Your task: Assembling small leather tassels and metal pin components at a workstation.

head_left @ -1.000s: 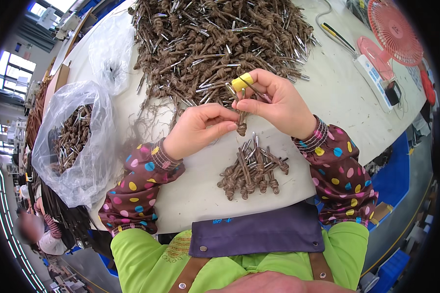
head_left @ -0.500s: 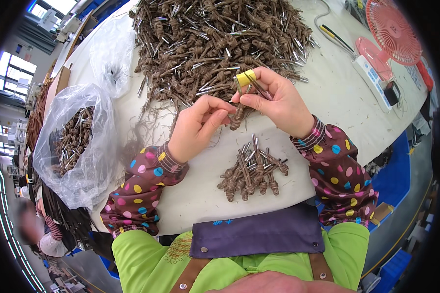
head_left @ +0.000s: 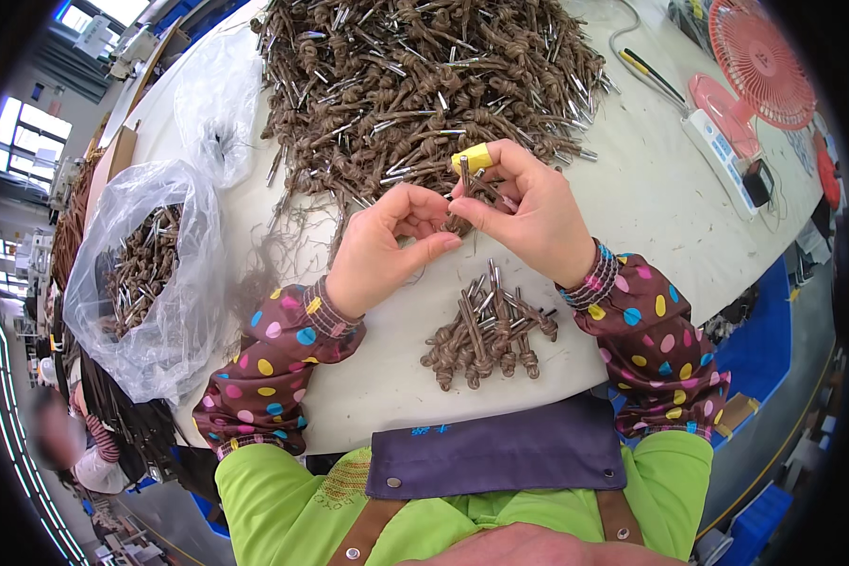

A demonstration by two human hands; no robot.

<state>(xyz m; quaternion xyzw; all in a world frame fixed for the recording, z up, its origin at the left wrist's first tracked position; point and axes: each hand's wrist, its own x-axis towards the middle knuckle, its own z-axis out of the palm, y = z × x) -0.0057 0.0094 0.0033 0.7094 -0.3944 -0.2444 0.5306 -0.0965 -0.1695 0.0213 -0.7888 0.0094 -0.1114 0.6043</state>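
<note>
Between my two hands is a knotted brown cord (head_left: pixel 457 224) with metal-tipped ends, held over the near edge of a big heap. My left hand (head_left: pixel 391 245) pinches the knot from the left with thumb and fingertips. On the other side my right hand (head_left: pixel 524 206) grips the cord between thumb and fingers; yellow tape (head_left: pixel 472 158) wraps its index finger. Parts of the cord are hidden behind my fingers. Below my hands lies a small cluster of knotted cords (head_left: pixel 486 330). The large heap of knotted cords (head_left: pixel 415 85) spreads beyond my hands.
At left stands a clear plastic bag (head_left: pixel 85 274) with more knotted cords inside, near another clear bag (head_left: pixel 219 104). A pink fan (head_left: pixel 762 61) and white power strip (head_left: pixel 712 156) are at the right of the white table (head_left: pixel 651 189). Another person (head_left: pixel 94 462) is at far left.
My right hand has turned and drawn down and left, closer to my left hand. The cord's loose ends have shifted, and the knot is now more covered by my fingers.
</note>
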